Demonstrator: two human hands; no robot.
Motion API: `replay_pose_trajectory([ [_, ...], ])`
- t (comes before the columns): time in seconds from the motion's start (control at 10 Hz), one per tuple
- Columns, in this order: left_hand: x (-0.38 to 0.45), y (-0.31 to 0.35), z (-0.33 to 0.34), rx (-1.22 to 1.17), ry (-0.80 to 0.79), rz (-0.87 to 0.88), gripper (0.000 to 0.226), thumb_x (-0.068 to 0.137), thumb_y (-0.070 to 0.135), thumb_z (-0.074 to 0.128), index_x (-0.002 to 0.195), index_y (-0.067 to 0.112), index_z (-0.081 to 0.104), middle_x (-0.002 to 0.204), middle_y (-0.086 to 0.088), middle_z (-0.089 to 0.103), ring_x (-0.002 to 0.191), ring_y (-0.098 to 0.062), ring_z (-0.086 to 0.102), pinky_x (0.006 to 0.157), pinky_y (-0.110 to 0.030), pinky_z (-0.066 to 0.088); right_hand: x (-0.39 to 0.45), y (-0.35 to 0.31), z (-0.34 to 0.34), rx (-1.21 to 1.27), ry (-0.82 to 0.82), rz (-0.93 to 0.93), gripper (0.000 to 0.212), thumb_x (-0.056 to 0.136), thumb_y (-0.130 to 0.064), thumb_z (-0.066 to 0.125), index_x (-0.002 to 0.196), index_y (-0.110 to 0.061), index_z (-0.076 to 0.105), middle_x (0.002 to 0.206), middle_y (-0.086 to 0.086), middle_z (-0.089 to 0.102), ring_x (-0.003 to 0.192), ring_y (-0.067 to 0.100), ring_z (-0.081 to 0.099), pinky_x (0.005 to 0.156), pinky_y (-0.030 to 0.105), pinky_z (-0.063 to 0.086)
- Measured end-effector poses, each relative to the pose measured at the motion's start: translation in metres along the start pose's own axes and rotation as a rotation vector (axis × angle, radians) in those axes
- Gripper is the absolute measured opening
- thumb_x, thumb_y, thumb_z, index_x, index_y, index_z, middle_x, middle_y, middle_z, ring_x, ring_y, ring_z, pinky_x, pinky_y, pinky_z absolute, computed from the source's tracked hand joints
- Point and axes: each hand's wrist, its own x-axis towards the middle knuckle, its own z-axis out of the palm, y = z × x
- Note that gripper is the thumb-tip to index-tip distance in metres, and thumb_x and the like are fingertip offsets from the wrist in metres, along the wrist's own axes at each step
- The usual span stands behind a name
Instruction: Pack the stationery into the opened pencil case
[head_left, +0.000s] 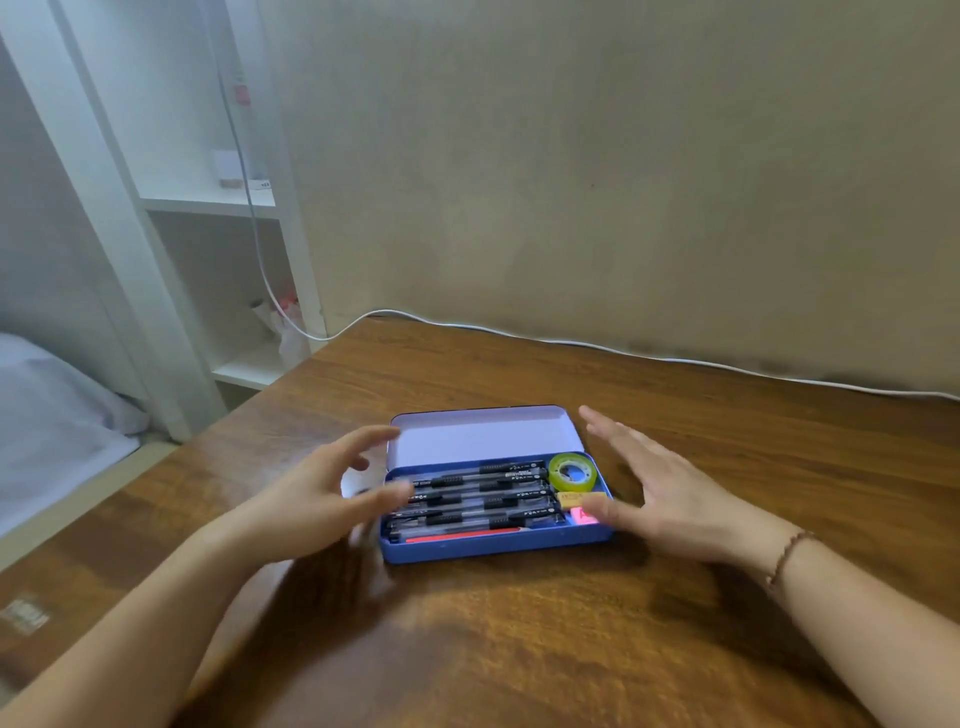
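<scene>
Fingers (605, 431) of the right hand (670, 488) are straight and slightly spread, holding nothing; the thumb lies at the right end of the pencil case (496, 545), over or against a pink eraser (581, 516), contact not resolvable. Fingers of the left hand (311, 493) are loosely curved and apart, blurred, holding nothing; their tips hover at the left end of the case, touch uncertain.

The case, blue, sits on the wooden table (519, 649) between the two hands, its lid (483, 436) tilted up on the far side from the fingers. Inside: black pens (478, 493) in rows running from the left fingertips toward the right thumb. A red pen (462, 535) lies along the near wall. A roll of green tape (572, 472) sits just beyond the right thumb, with a yellow eraser (574, 498) between tape and thumb.

A beaded bracelet (787, 553) circles the right wrist. A white cable (675, 358) runs along the wall, beyond all fingertips.
</scene>
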Motion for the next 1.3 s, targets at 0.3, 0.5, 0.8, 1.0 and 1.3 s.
replay_pose_trajectory([
  [0.3, 0.026, 0.015, 0.02, -0.512, 0.214, -0.203, 0.062, 0.09, 0.062, 0.04, 0.144, 0.031, 0.034, 0.137, 0.002, 0.053, 0.115, -0.017, 0.052, 0.089, -0.034, 0.04, 0.03, -0.021, 0.004, 0.665, 0.086, 0.167, 0.079, 0.083, -0.073, 0.029, 0.151, -0.039, 0.007, 0.159, -0.001, 0.024, 0.145, 0.023, 0.023, 0.113, 0.043, 0.019],
  [0.5, -0.002, 0.021, 0.011, -0.645, 0.358, -0.026, 0.034, 0.095, 0.055, 0.041, 0.109, 0.033, 0.063, 0.102, 0.01, 0.071, 0.094, -0.016, 0.062, 0.076, -0.034, 0.042, 0.0, -0.013, -0.003, 0.742, 0.179, 0.027, 0.09, 0.061, -0.092, 0.04, 0.141, -0.053, 0.025, 0.15, -0.008, 0.038, 0.134, 0.015, 0.042, 0.114, 0.045, 0.03],
  [0.8, -0.041, 0.014, 0.041, 0.088, 0.329, 0.301, 0.028, 0.075, 0.057, 0.061, 0.094, 0.039, 0.072, 0.103, 0.026, 0.061, 0.102, -0.006, 0.058, 0.087, -0.024, 0.043, -0.05, 0.004, 0.025, -0.066, 0.108, -0.144, 0.076, 0.075, -0.084, 0.022, 0.142, -0.049, 0.032, 0.151, -0.032, 0.019, 0.141, -0.011, 0.011, 0.119, 0.027, 0.016],
  [1.0, -0.035, 0.021, 0.056, 0.373, 0.475, 0.409, 0.006, 0.07, 0.033, 0.071, 0.076, 0.031, 0.072, 0.082, 0.018, 0.063, 0.077, -0.016, 0.059, 0.056, -0.033, 0.051, -0.054, 0.0, 0.039, -0.271, 0.245, -0.152, 0.068, 0.087, -0.071, 0.013, 0.144, -0.042, 0.034, 0.153, -0.024, 0.023, 0.144, 0.001, 0.02, 0.118, 0.035, 0.015],
  [1.3, -0.043, 0.063, 0.073, 0.618, 0.443, 0.437, 0.019, 0.061, 0.042, 0.066, 0.076, 0.03, 0.062, 0.1, 0.008, 0.064, 0.083, -0.02, 0.062, 0.061, -0.031, 0.049, -0.085, -0.028, 0.009, -0.049, 0.228, -0.076, 0.076, 0.086, -0.064, 0.047, 0.142, -0.058, -0.004, 0.153, -0.033, -0.019, 0.142, -0.006, -0.017, 0.122, 0.041, 0.011],
])
